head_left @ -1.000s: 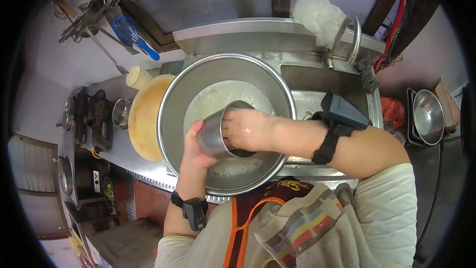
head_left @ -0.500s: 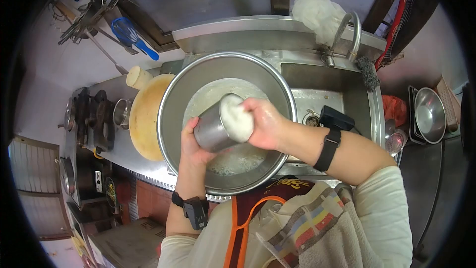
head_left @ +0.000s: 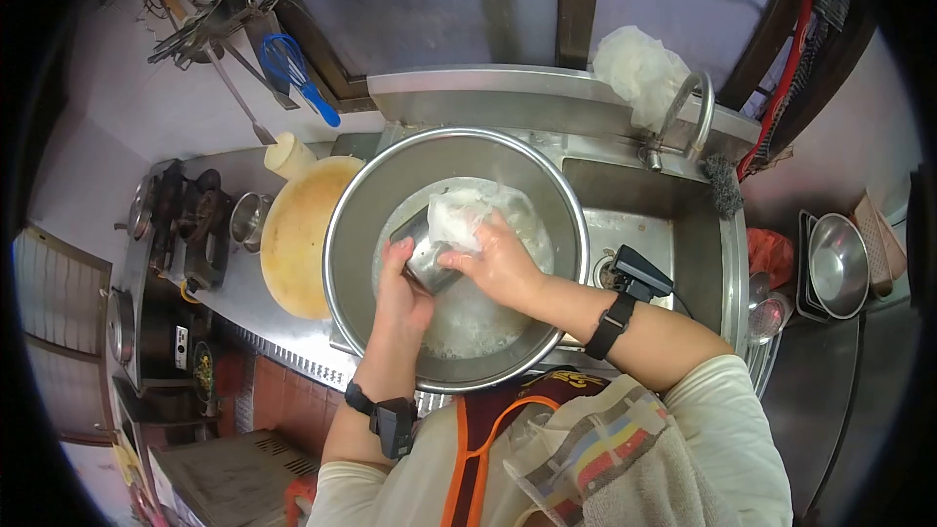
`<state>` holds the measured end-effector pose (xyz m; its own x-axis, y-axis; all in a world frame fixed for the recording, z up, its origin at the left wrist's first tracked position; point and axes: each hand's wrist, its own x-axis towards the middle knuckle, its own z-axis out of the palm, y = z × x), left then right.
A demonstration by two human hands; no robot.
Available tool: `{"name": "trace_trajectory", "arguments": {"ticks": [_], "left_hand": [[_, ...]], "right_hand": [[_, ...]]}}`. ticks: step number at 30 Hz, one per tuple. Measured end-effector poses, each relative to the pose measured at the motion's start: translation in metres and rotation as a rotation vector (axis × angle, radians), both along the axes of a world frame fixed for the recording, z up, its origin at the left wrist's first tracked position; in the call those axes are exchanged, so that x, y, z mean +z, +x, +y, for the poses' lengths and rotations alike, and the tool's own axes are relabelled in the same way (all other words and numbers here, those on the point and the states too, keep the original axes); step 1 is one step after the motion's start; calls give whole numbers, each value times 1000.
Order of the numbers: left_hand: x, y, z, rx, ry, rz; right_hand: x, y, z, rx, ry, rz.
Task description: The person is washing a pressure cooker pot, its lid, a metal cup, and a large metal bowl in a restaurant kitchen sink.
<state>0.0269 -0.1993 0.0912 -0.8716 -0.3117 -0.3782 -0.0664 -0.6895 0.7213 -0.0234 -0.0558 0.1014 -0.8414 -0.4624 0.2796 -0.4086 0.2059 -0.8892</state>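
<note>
A large round steel basin (head_left: 449, 150) holds cloudy, sudsy water (head_left: 478, 327). Over it, my left hand (head_left: 398, 288) is wrapped around the side of a metal cup (head_left: 427, 256), which is tilted. My right hand (head_left: 503, 263) grips a crumpled white mesh cloth (head_left: 459, 217) at the cup's upper end. Its thumb lies across the cup's side. The cup's mouth is mostly hidden by the cloth and fingers.
A sink (head_left: 625, 220) with a curved tap (head_left: 705, 117) adjoins the basin on the right. A round wooden board (head_left: 303, 244) leans at its left, beside a small steel pot (head_left: 250, 222). A white mesh bundle (head_left: 639, 73) hangs by the tap.
My right hand has slid from the cup's mouth onto its side, with the white cloth now bunched above the fingers. The cup has turned in my left hand. The view has shifted slightly.
</note>
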Motion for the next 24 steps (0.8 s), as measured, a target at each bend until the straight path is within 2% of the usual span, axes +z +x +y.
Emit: {"name": "trace_trajectory", "arguments": {"ticks": [3,5,6,8,9,11,14,15,18,19,21,23,24], "left_hand": [[5,3,5,29,-37,96],[12,6,10,32,-42,94],[11,8,11,14,-147,117],[9,9,10,-22,-357,166],[8,9,10,-21,-376,209],[8,8,7,-16,-414,295],[12,8,3,-26,-96,273],[13,9,5,-60,78,171],[4,13,-1,-191,200,195],[1,13,-1,-242,165,193],[-2,12,-2,-346,96,184],[17,12,6,-278,163,35],[24,10,9,-245,196,-38]], "right_hand": [[10,-8,-4,-47,-190,-281],[0,-18,-8,-72,-317,-340],[-3,-23,-9,-86,-382,-370],[-1,-27,-10,-185,-311,-416],[3,-28,-10,-236,-276,-440],[11,-36,-3,-155,-485,-590],[22,-40,5,-58,-653,-804],[22,-38,6,-55,-668,-866],[31,-35,13,-45,-642,-1040],[33,-34,15,-42,-622,-1098],[4,-40,9,-159,-377,-805],[-15,-39,4,-236,-112,-467],[-16,-34,5,-213,-84,-332]]}}
